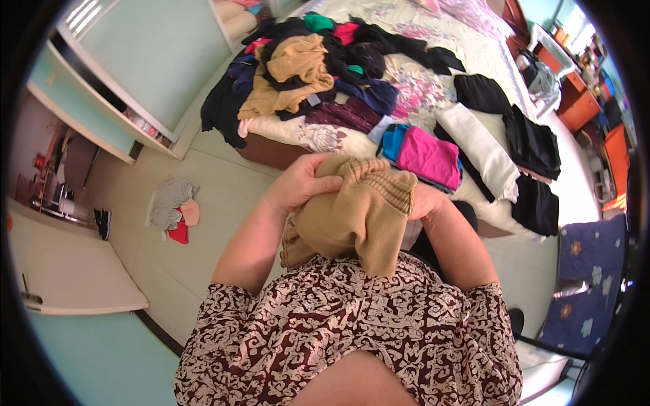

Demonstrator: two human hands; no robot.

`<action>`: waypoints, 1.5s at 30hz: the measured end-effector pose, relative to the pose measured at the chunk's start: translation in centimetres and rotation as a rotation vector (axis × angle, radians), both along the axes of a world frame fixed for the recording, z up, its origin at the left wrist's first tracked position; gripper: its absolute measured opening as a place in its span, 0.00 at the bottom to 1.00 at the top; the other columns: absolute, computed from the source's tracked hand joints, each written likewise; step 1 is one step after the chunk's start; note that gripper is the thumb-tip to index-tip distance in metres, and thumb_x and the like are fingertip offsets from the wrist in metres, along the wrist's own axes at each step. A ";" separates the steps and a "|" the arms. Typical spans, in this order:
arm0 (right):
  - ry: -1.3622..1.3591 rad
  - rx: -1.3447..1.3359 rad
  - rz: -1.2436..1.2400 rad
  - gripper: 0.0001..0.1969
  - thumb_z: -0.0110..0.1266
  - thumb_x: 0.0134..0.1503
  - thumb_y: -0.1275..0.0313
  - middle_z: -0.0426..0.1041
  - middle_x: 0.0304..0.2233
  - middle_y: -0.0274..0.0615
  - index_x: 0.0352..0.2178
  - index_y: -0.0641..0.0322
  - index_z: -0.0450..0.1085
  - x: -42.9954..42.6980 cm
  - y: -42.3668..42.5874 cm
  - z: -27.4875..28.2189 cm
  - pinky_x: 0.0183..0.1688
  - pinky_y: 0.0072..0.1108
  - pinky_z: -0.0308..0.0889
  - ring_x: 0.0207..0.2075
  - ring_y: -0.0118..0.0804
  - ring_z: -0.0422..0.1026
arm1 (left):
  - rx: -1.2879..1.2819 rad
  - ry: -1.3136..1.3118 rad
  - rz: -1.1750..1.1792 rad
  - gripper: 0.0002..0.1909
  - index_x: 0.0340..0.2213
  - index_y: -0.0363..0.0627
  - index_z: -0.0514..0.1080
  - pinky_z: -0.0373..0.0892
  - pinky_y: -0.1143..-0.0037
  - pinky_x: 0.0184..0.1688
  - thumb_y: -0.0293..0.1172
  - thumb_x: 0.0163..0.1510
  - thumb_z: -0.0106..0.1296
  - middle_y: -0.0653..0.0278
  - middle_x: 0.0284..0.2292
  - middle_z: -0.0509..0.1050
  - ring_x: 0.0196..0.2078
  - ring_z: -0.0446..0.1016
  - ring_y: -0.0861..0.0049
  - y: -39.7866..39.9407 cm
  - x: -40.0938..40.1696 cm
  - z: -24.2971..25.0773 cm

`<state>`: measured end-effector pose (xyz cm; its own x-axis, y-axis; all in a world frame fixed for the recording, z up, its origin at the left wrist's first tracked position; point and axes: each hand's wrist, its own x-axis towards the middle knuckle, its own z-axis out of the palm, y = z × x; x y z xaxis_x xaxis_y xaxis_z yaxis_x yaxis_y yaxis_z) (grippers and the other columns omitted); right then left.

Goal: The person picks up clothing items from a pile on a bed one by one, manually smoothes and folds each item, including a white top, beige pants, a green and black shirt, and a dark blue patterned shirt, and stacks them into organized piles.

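A tan knitted garment [350, 213] with ribbed, striped bands is held up between my hands, bunched just in front of my chest. My left hand [304, 182] grips its upper left part, the thumb lying over the cloth. On the other side my right hand [426, 200] holds it by the ribbed edge; that hand's fingers are mostly hidden behind the fabric. Beyond my hands, on the bed [477, 30], lies a heap of loose clothes with another tan garment [299, 66] on top. Close past my right hand is a folded pink garment [429, 157] on a small stack.
Folded black clothes [530, 142] and a folded white garment [477, 149] lie on the bed's right side. A small pile of clothes [172, 210] and black shoes [103, 223] are on the tiled floor. A blue flowered cloth [584, 284] is at right, a door [76, 269] at left.
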<state>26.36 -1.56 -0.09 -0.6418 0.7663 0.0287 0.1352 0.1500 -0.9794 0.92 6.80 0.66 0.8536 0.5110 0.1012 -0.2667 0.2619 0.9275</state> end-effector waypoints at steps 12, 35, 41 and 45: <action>0.760 -0.327 -0.710 0.13 0.52 0.59 0.68 0.75 0.40 0.39 0.44 0.65 0.70 0.7 -0.9 -0.2 0.45 0.25 0.70 0.41 0.32 0.74 | 0.673 -0.268 0.835 0.14 0.44 0.38 0.71 0.65 0.72 0.52 0.33 0.61 0.48 0.61 0.44 0.74 0.48 0.71 0.74 2.3 -3.9 6.2; -0.109 0.416 -0.033 0.49 0.64 0.48 0.59 0.57 0.58 0.55 0.63 0.64 0.41 -6.4 5.0 3.5 0.61 0.32 0.53 0.60 0.47 0.57 | 0.817 -0.184 0.295 0.21 0.48 0.31 0.65 0.70 0.78 0.46 0.39 0.63 0.43 0.60 0.42 0.73 0.42 0.73 0.81 2.4 -8.1 17.7; 0.138 -0.307 0.269 0.51 0.58 0.48 0.43 0.55 0.61 0.48 0.63 0.64 0.44 -8.4 6.7 -0.1 0.62 0.31 0.52 0.61 0.37 0.55 | 0.837 -0.370 0.404 0.26 0.53 0.31 0.59 0.72 0.75 0.46 0.41 0.62 0.43 0.57 0.42 0.73 0.42 0.75 0.74 2.6 -11.4 18.9; 0.279 -0.978 0.156 0.48 0.50 0.51 0.39 0.58 0.60 0.43 0.61 0.65 0.51 -10.0 5.6 -0.1 0.60 0.28 0.55 0.59 0.33 0.58 | 0.696 -0.412 0.346 0.28 0.54 0.32 0.57 0.71 0.71 0.50 0.42 0.62 0.42 0.55 0.44 0.72 0.44 0.74 0.71 1.9 -12.5 17.8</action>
